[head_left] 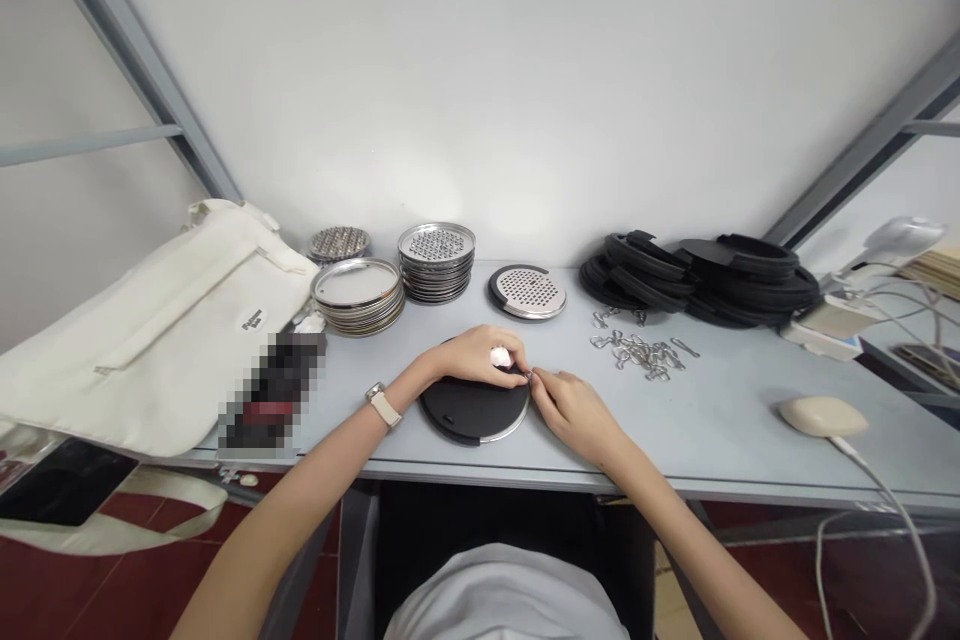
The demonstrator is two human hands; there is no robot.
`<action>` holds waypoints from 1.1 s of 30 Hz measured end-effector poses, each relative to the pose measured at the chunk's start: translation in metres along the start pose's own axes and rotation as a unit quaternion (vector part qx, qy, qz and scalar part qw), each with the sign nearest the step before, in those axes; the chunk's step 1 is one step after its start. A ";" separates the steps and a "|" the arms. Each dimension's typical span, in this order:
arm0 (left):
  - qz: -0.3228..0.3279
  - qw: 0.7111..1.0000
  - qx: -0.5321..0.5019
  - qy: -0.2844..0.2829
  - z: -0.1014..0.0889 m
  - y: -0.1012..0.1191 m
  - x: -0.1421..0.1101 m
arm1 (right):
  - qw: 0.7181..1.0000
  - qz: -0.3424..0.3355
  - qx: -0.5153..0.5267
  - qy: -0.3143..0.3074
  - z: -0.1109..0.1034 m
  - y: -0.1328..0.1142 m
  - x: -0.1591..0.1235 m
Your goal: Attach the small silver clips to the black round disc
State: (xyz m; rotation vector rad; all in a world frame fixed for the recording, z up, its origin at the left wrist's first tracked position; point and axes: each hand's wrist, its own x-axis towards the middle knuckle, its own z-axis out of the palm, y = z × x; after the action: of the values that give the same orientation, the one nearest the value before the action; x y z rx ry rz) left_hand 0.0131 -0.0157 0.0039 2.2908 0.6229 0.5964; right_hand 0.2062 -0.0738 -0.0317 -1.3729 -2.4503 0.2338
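Two bare hands meet at the near middle of a grey table. The left hand (480, 355) curls over one black disc (469, 405) with a metal edge, lying flat just beneath the grip; its thumb and index finger draw close at the rim, but whether they pinch or merely press I cannot tell. The right hand (576, 412) has thumb and finger closed on a small metal piece (528, 376) there (a glint, too tiny to name). The step in hand seems to be working that piece at the rim; the next move probably calls for a steady disc and precise fingertip pressure. Straight beyond the grip lies one perforated disc (531, 292); beyond it to the left stand three stacks of metal discs (437, 245); to the right, two piles of black parts (637, 270), with over a dozen wire clips (641, 352), overlapping, nearer the grip.
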 end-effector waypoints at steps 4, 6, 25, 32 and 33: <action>-0.002 1.000 -0.005 0.005 -0.001 0.001 0.001 | 1.000 0.001 0.006 0.001 0.000 0.001 0.000; -0.008 1.000 -0.014 0.008 0.000 0.000 0.001 | 1.000 0.002 0.014 0.002 -0.001 0.001 0.000; -0.013 0.997 0.080 0.004 -0.002 0.002 0.001 | 1.000 0.011 0.008 0.009 -0.004 -0.004 -0.001; -0.030 0.990 0.138 -0.009 0.000 0.003 0.001 | 0.999 0.000 0.052 -0.008 -0.006 -0.002 -0.001; -0.036 0.990 0.136 -0.004 0.000 0.003 0.001 | 0.998 -0.001 0.059 -0.009 -0.006 -0.002 -0.001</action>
State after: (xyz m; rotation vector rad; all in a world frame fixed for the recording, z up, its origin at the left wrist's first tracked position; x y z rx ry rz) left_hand 0.0145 -0.0171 0.0057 2.5085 0.8236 0.4906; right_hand 0.2073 -0.0762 -0.0253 -1.3242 -2.4098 0.3858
